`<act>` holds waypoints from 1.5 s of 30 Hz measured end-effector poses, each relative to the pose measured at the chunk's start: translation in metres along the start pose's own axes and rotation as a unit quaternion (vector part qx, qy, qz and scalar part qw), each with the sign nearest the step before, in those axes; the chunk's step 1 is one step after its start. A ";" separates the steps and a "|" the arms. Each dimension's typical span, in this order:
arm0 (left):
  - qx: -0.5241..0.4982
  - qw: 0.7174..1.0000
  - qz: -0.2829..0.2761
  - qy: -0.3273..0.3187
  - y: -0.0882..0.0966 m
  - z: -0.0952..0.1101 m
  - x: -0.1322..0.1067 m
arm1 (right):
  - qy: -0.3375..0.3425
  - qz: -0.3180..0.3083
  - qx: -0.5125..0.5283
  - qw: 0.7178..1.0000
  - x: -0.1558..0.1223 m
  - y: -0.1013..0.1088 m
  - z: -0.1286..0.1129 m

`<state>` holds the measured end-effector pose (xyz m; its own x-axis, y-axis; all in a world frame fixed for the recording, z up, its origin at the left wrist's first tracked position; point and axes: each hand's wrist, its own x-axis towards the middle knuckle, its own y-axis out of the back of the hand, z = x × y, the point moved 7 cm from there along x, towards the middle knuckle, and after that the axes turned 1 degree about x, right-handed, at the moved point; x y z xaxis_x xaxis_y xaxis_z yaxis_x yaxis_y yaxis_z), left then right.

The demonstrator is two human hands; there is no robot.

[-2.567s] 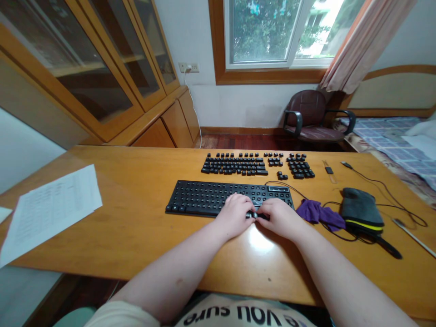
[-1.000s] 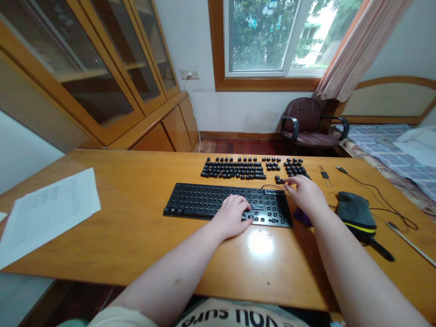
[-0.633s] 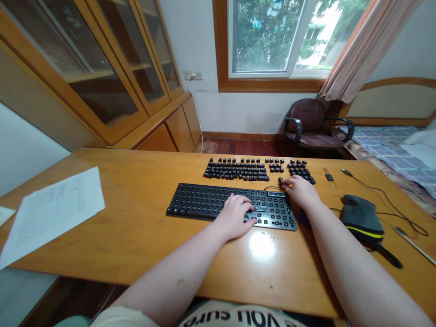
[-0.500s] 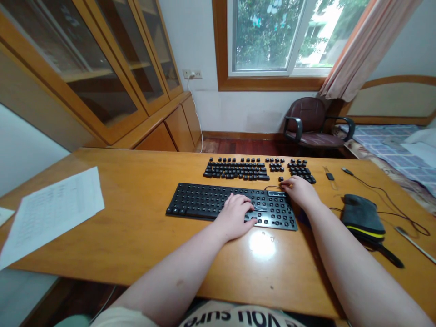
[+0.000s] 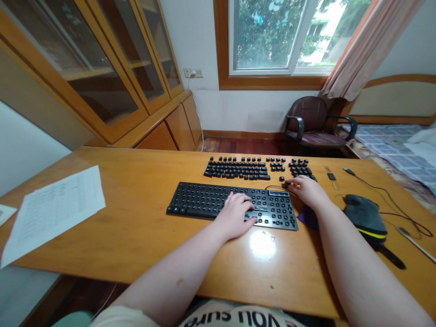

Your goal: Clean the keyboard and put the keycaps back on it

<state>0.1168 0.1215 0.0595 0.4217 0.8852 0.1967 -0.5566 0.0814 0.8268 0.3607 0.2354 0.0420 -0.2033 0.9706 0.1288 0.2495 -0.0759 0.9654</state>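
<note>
A black keyboard base (image 5: 200, 197) with its key caps off lies on the desk, its bare switches showing. My left hand (image 5: 235, 212) rests on its right half, fingers spread and palm down. Close to those fingers a thin dark strip (image 5: 260, 209) lies across the switches; whether I touch it is unclear. Beyond the base's top right corner, my right hand (image 5: 306, 190) is pinched on a small black keycap (image 5: 285, 185) at the desk surface. Just behind it sits a single keycap (image 5: 281, 178). Loose keycaps (image 5: 238, 169) stand in keyboard-like rows along the far edge.
To the right lie a grey pouch (image 5: 364, 211) with yellow trim, a cable (image 5: 384, 186), a small black piece (image 5: 331, 176) and a white stick (image 5: 415, 244). Purple material (image 5: 308, 217) shows under my right forearm. Paper sheets (image 5: 57, 209) lie at left.
My right hand has shifted slightly right, and a dark keycap now shows at its fingertips. More of the purple material shows. My left hand stays put on the keyboard base.
</note>
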 end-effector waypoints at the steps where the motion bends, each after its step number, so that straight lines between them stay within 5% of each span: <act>1: 0.000 1.000 0.000 0.001 0.000 0.000 0.000 | 0.004 -0.003 -0.006 1.000 0.000 -0.002 -0.001; 8: 0.001 1.000 -0.001 0.002 -0.001 -0.001 0.000 | 0.039 -0.013 0.009 0.999 0.007 -0.010 -0.003; 13: -0.025 1.000 0.016 -0.007 0.005 0.001 0.001 | 0.027 0.042 0.046 0.998 -0.001 0.016 -0.013; 17: -0.181 0.983 0.036 0.004 0.005 0.001 0.001 | 0.114 0.060 0.147 0.981 -0.028 0.046 -0.073; 21: -0.387 0.918 0.061 0.062 -0.001 -0.005 0.001 | 0.237 0.000 0.194 0.952 -0.060 0.051 -0.149; 24: -0.413 0.905 0.068 0.078 -0.001 -0.006 0.001 | 0.240 -0.002 0.176 0.955 -0.069 0.048 -0.168; 27: -0.429 0.894 0.065 0.116 -0.006 -0.012 0.002 | 0.192 -0.008 0.136 0.972 -0.067 0.046 -0.150; 30: -0.455 0.873 0.089 0.152 -0.009 -0.023 0.002 | 0.027 -0.047 0.022 0.998 -0.065 0.039 -0.091; 32: -0.478 0.856 0.102 0.166 -0.011 -0.028 0.003 | -0.108 -0.140 -0.042 0.983 -0.075 0.025 -0.044; 35: -0.501 0.839 0.109 0.185 -0.013 -0.033 0.003 | -0.142 -0.219 -0.059 0.964 -0.088 0.008 -0.012; 41: -0.496 0.841 0.113 0.182 -0.010 -0.031 0.003 | -0.168 -0.279 -0.048 0.944 -0.093 0.012 -0.018; 45: -0.485 0.854 0.082 0.169 -0.011 -0.024 0.003 | -0.129 -0.157 0.010 0.979 -0.086 0.046 -0.051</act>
<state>0.1064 0.1343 0.0383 0.1409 0.9895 -0.0314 -0.9887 0.1390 -0.0554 0.3412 0.1367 0.0871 -0.0273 0.9707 -0.2386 0.2310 0.2383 0.9433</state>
